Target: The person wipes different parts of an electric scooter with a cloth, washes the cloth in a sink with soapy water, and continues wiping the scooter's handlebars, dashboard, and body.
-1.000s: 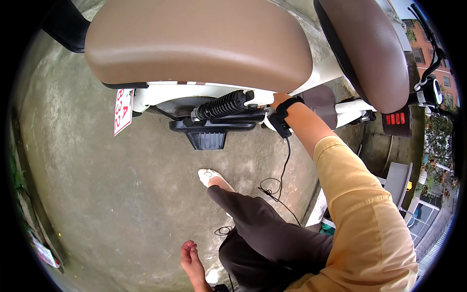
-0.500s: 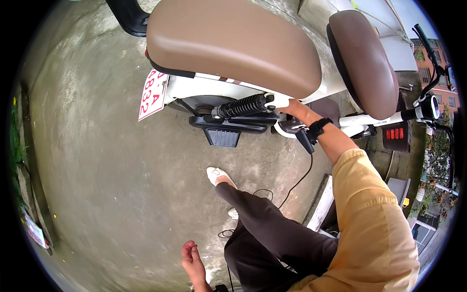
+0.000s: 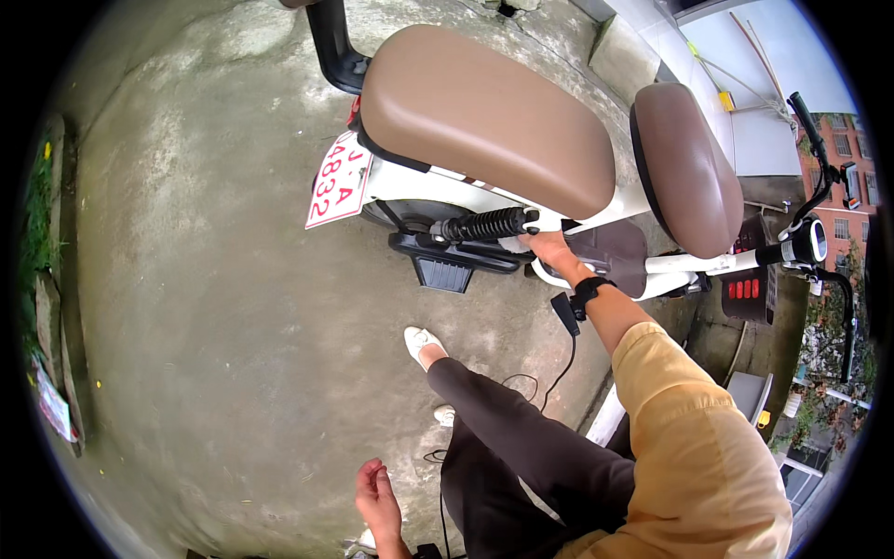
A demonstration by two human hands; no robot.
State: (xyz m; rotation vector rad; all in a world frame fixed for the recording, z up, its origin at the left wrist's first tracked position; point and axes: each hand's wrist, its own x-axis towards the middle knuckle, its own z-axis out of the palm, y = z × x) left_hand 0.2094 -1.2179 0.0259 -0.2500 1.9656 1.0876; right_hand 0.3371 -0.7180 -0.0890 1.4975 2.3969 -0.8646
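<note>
My right hand (image 3: 551, 250) reaches under the brown rear seat (image 3: 484, 116) of a white electric scooter, beside the black spring shock absorber (image 3: 480, 226). Its fingers are closed and partly hidden; a pale, cloth-like patch (image 3: 513, 244) shows at the fingertips, too small to name. Around that wrist sits a black band (image 3: 585, 294), with a black block (image 3: 564, 314) and a cable hanging by it. My left hand (image 3: 377, 498) hangs low over the concrete, its fingers loosely bent and apart, holding nothing.
A black footrest (image 3: 441, 274) juts from the scooter's near side, and a white and red plate (image 3: 337, 184) sticks out at its rear. The front seat (image 3: 687, 168) and handlebar (image 3: 815, 186) are to the right. A thin cable (image 3: 559, 377) trails by my legs.
My right hand has shifted a little left and down along the frame toward the shock absorber, and the pale patch now shows. The view has shifted; my left hand stays hanging low.
</note>
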